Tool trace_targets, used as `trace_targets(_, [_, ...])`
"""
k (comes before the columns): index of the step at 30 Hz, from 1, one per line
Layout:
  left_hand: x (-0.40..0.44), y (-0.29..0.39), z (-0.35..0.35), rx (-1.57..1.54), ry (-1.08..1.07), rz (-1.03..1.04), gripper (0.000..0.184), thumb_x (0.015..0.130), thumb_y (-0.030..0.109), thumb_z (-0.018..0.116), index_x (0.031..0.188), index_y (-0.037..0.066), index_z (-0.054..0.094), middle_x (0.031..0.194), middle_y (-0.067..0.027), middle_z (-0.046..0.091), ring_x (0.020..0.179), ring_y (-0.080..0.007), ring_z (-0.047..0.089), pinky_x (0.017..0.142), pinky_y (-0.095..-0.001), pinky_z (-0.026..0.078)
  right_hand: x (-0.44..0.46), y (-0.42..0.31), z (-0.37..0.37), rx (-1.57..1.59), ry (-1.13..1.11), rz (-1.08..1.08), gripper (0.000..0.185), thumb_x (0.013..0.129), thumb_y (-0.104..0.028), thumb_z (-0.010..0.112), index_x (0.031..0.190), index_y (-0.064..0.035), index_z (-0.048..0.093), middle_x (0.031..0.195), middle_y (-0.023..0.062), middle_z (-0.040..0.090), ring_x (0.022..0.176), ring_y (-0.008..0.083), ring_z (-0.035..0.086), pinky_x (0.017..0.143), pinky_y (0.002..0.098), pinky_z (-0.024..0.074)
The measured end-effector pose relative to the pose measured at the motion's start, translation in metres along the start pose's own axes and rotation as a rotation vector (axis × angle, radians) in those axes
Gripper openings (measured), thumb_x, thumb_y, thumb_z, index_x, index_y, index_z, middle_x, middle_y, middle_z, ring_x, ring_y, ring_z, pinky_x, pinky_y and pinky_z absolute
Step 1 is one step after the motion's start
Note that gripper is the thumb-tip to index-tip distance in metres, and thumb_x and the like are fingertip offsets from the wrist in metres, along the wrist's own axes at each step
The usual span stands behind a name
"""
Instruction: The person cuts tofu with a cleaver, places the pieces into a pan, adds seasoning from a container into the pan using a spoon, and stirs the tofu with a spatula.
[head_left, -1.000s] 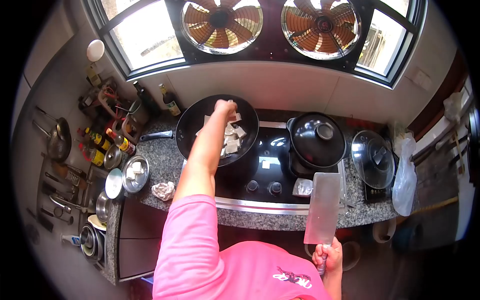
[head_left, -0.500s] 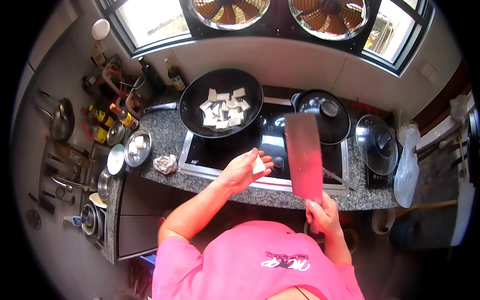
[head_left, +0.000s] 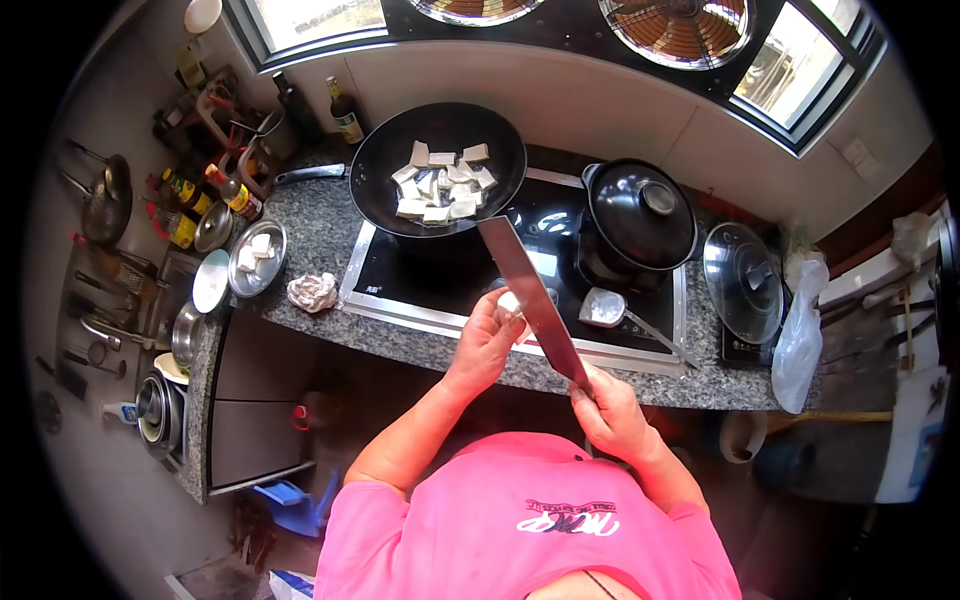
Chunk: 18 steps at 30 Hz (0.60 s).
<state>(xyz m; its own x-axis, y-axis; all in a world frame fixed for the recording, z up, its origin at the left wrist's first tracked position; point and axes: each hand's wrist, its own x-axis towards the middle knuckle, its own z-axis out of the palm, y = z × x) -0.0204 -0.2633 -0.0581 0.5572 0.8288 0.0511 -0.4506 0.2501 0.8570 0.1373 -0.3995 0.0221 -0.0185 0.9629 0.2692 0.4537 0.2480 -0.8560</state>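
Cleaver, gripped in the right hand, stands at one white block held in the left hand; a slow, straight stroke stopping short of the skin seems wisest. From the hands, one wok at eleven o'clock holds over a dozen white pieces; one bowl at ten, about three.

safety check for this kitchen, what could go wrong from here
The cleaver in the right hand is angled close beside the left hand, so a slip could cut that hand. The tofu piece is held in the air with no board under it, so it might break or drop. The tofu pieces in the wok lie crowded together, so some could stick to each other.
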Motion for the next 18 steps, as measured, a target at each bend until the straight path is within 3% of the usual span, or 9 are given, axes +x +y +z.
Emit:
trace_targets(4, [0.0,0.0,0.005,-0.02,-0.015,0.04,0.048,0.093,0.016,0.057,0.133,0.003,0.034,0.137,-0.0167,0.045,0.126,-0.0262,0.046,0.104,-0.0367,0.04,-0.005,0.001,-0.002,-0.026,-0.021,0.04,0.044,0.086,0.003,0.052,0.129,0.0026,0.048,0.093,0.0152,0.062,0.077,0.0228,0.061,0.072,0.0302,0.0478])
trace_targets(18, [0.012,0.002,0.012,0.039,-0.019,0.14,0.046,0.094,0.016,0.055,0.133,0.002,0.035,0.137,-0.0167,0.046,0.125,-0.0253,0.048,0.1,-0.035,0.043,-0.014,0.002,-0.007,-0.03,-0.057,0.144,0.043,0.086,0.001,0.05,0.13,0.001,0.048,0.095,0.0175,0.062,0.076,0.0267,0.061,0.07,0.0311,0.0478])
